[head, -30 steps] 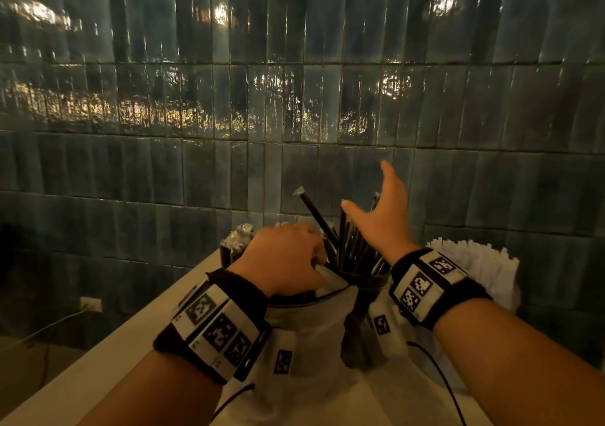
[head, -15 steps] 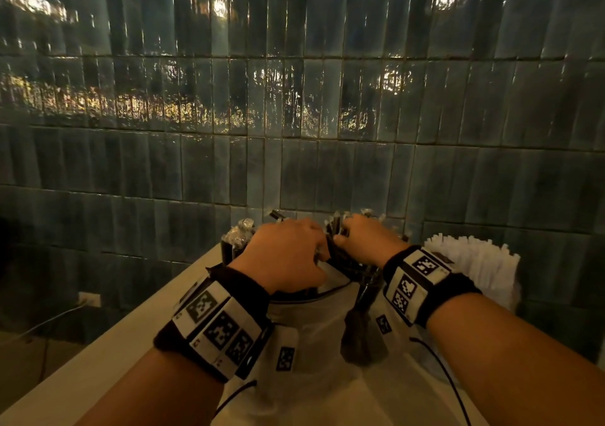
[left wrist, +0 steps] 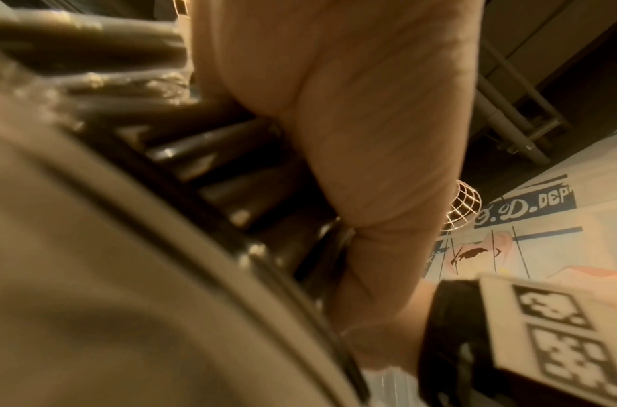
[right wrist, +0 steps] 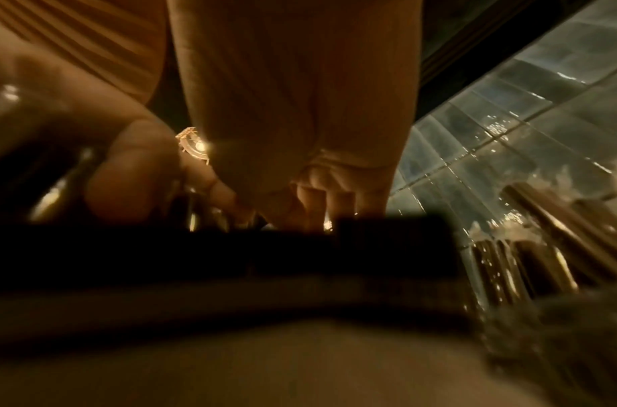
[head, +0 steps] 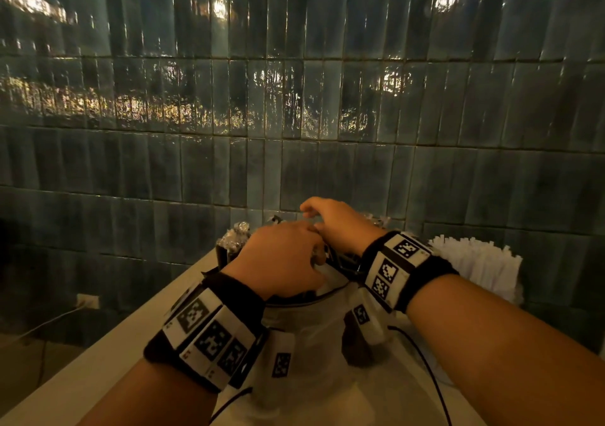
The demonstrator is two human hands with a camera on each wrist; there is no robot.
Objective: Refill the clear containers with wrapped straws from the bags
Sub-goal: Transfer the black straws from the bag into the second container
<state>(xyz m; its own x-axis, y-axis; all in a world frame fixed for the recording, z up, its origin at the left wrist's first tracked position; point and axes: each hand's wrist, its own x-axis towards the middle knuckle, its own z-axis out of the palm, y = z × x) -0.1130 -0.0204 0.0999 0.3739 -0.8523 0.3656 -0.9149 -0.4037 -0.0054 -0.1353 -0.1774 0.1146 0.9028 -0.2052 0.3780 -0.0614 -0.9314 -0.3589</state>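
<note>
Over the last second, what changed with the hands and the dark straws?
The right hand dropped from raised and open onto the dark straws, pushing them down. The left hand stayed at the container rim; the white straws stayed put.

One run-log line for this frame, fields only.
left hand: grips black straws | right hand: on the straw tops | white straws: right, untouched
</note>
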